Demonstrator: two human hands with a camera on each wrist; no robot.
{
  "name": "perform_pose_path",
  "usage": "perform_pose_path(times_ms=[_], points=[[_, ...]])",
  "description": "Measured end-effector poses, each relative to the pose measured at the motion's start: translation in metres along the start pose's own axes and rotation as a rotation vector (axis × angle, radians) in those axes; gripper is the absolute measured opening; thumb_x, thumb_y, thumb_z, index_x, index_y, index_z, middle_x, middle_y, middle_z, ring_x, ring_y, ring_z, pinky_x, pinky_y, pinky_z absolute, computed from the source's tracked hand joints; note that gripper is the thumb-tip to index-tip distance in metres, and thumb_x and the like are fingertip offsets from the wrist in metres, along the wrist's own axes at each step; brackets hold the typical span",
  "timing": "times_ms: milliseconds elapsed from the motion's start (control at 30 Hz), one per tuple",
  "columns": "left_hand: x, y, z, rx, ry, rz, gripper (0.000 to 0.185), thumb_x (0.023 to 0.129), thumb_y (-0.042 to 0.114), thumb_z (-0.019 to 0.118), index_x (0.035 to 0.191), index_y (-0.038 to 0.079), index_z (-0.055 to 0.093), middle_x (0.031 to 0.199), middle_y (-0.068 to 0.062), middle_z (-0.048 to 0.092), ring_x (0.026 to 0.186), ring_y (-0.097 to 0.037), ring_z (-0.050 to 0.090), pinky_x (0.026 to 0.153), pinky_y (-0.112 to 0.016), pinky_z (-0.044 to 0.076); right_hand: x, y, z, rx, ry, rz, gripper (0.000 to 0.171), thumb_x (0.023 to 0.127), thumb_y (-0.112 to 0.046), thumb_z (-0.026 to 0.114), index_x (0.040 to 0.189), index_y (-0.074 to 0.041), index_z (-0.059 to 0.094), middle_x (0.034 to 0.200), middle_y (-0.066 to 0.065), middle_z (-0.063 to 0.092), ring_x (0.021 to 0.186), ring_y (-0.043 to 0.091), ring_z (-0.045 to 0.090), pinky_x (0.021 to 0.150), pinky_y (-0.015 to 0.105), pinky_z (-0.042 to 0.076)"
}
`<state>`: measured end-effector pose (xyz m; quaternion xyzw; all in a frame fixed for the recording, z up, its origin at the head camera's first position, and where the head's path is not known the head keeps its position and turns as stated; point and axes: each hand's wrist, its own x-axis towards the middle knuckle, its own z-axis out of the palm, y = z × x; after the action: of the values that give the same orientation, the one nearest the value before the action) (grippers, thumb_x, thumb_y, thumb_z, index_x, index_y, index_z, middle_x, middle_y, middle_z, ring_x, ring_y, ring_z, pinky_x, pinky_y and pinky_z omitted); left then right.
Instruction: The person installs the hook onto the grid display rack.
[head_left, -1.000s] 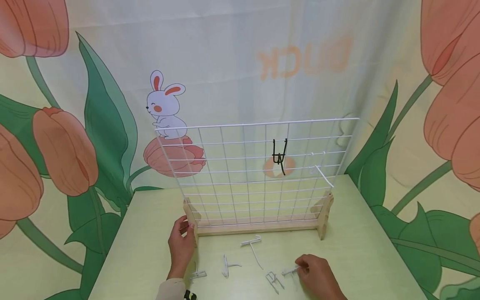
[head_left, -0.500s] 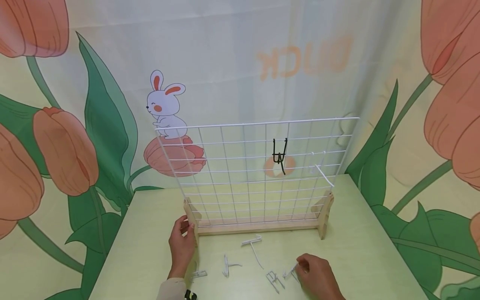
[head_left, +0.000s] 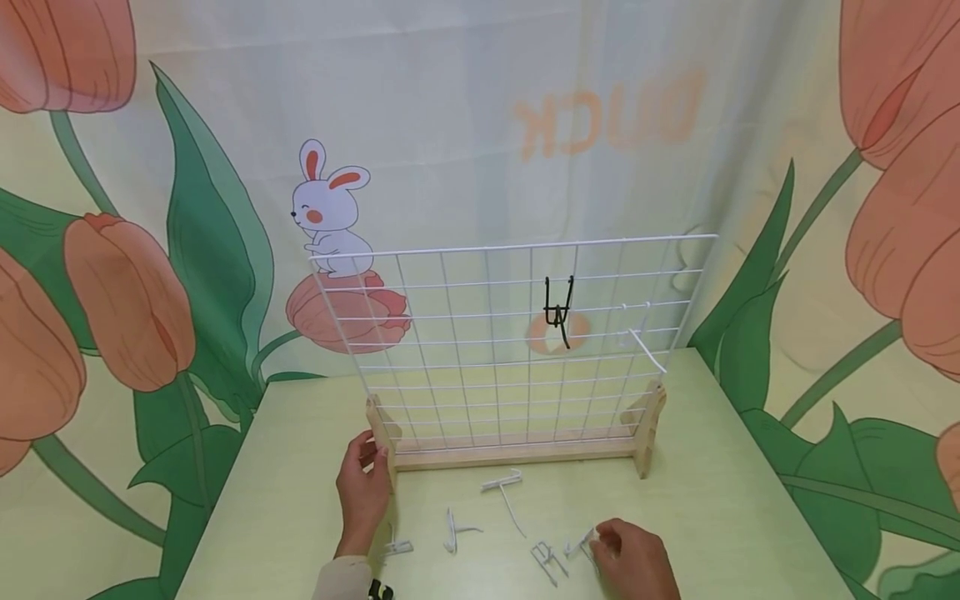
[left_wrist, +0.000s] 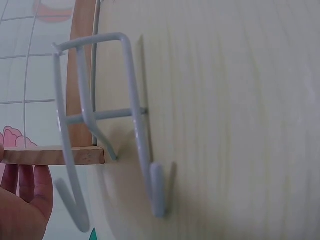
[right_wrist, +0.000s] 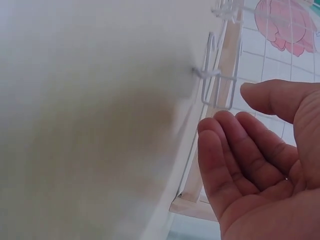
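Note:
At the left end of the wooden stand (head_left: 517, 457), which holds a white wire grid (head_left: 487, 249) upright, my left hand (head_left: 362, 492) grips the end piece (left_wrist: 55, 156) between thumb and fingers. My right hand (head_left: 636, 557) is low at the right, beside a white wire hook (head_left: 579, 542) on the table. Seen from the right wrist, its thumb and fingers (right_wrist: 212, 165) are apart with nothing between them, and a white hook (right_wrist: 218, 95) shows just beyond the fingertips. Close before the left wrist camera lies another white hook (left_wrist: 134, 90).
More white wire hooks (head_left: 452, 530) lie on the pale table (head_left: 720, 467) in front of the stand, one (head_left: 550, 562) near the right hand. A black hook (head_left: 557, 312) and a white hook (head_left: 647, 350) hang on the grid. A printed curtain (head_left: 465, 125) stands behind.
The white hook by my right hand has turned slightly. My right hand has drawn back a little down and to the right, leaving it on the table. The left hand stays put.

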<state>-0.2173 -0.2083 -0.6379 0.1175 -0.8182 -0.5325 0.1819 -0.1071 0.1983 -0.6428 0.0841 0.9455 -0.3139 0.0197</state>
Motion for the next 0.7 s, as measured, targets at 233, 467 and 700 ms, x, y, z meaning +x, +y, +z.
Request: perform_pose_path(times_ms=[233, 467, 700], points=[[0.0, 0.0, 0.0, -0.003, 0.001, -0.004, 0.036, 0.106, 0.014, 0.063, 0.142, 0.016, 0.059, 0.125, -0.011, 0.069, 0.118, -0.03, 0.068, 0.096, -0.049, 0.06, -0.011, -0.001, 0.004, -0.017, -0.022, -0.012, 0.017, 0.083, -0.02, 0.089, 0.094, -0.013, 0.078, 0.082, -0.008, 0.073, 0.073, 0.006, 0.063, 0.068, 0.032, 0.053], [0.0, 0.0, 0.0, -0.009, 0.001, 0.004, 0.036, 0.106, 0.014, 0.064, 0.142, 0.015, 0.059, 0.125, -0.012, 0.07, 0.117, -0.03, 0.068, 0.096, -0.048, 0.06, -0.01, -0.004, 0.008, 0.002, -0.073, 0.022, 0.016, 0.084, -0.019, 0.088, 0.095, -0.013, 0.079, 0.082, -0.008, 0.073, 0.075, 0.007, 0.064, 0.07, 0.036, 0.057], [0.0, -0.002, 0.003, 0.001, 0.027, 0.014, 0.036, 0.105, 0.012, 0.065, 0.141, 0.015, 0.06, 0.123, -0.012, 0.071, 0.115, -0.03, 0.069, 0.093, -0.045, 0.061, -0.008, -0.002, 0.012, -0.013, -0.101, -0.014, 0.016, 0.084, -0.016, 0.088, 0.095, -0.013, 0.079, 0.082, -0.008, 0.072, 0.074, 0.007, 0.064, 0.069, 0.034, 0.056]])
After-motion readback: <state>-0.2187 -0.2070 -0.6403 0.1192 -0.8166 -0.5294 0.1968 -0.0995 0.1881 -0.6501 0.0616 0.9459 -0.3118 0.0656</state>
